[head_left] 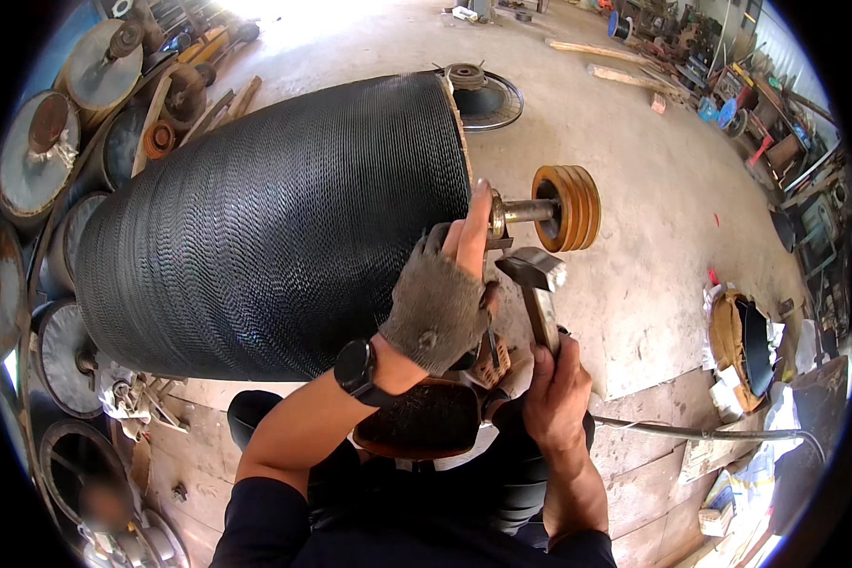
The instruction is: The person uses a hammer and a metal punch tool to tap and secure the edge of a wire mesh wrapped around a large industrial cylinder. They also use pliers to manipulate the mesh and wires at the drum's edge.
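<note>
Place: a workshop with a dusty concrete floor [634,189]; wooden boards lie at the lower right, and scrap and tools sit along the far wall.
Drum: a big black ribbed drum [275,227] lies on its side, filling the middle of the view.
Shaft: a steel shaft [525,212] sticks out of the drum's end, carrying an orange grooved pulley [568,208].
Left hand: the left hand [445,293], in a grey fingerless glove, rests against the drum's end beside the shaft, fingers stretched up; whether it grips anything I cannot tell. A black watch [356,367] sits on the wrist.
Right hand: the bare right hand [557,383] is closed tight round the handle of a hammer [538,284], whose steel head is just below the shaft.
Left side: round metal discs [47,142] are stacked along the wall.
</note>
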A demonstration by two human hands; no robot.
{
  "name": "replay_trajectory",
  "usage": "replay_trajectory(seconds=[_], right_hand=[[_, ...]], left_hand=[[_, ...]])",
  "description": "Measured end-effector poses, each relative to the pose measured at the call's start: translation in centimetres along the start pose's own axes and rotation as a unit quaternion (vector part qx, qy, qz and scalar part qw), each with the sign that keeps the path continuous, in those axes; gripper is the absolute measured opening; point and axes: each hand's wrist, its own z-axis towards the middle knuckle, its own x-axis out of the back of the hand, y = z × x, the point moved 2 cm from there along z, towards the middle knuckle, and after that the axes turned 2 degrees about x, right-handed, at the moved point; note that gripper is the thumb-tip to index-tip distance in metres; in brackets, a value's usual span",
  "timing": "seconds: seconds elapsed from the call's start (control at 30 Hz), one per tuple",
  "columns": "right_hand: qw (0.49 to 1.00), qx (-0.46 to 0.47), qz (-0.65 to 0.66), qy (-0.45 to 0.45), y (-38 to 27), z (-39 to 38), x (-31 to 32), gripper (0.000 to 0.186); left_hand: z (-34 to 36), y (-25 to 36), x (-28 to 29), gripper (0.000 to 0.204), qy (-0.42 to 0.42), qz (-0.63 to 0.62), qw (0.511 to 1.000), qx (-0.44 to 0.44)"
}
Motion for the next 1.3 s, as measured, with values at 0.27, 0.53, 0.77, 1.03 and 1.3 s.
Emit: replay_trajectory(seconds=[0.27,0.53,0.77,1.03,1.3], right_hand=[[1.0,-0.012,-0.014,-0.024,-0.1,0.4,0.2,0.02],[0.998,-0.034,-0.034,-0.047,-0.4,0.6,0.1,0.019],[0.991,-0.028,-0.095,-0.087,-0.5,1.9,0.4,0.026],[0.986,-0.056,-0.14,-0.073,-3.4,2.0,1.7,0.017],[0.998,-0.016,0.012,0.055,-3.6,1.0,2.4,0.013]], left_hand=[[-3.2,-2.4,-3.0,0.087,0.212,0.085,0.973,-0.021],[-3.8,-2.5,-3.8,0.09,0.224,0.081,0.971,-0.036],[-3.4,-2.3,-3.3,0.092,0.209,0.071,0.975,-0.021],[-3.9,-2.8,-4.0,0.082,0.22,0.056,0.974,-0.02],[-4.0,-3.0,-4.3,0.084,0.219,0.074,0.972,-0.034]])
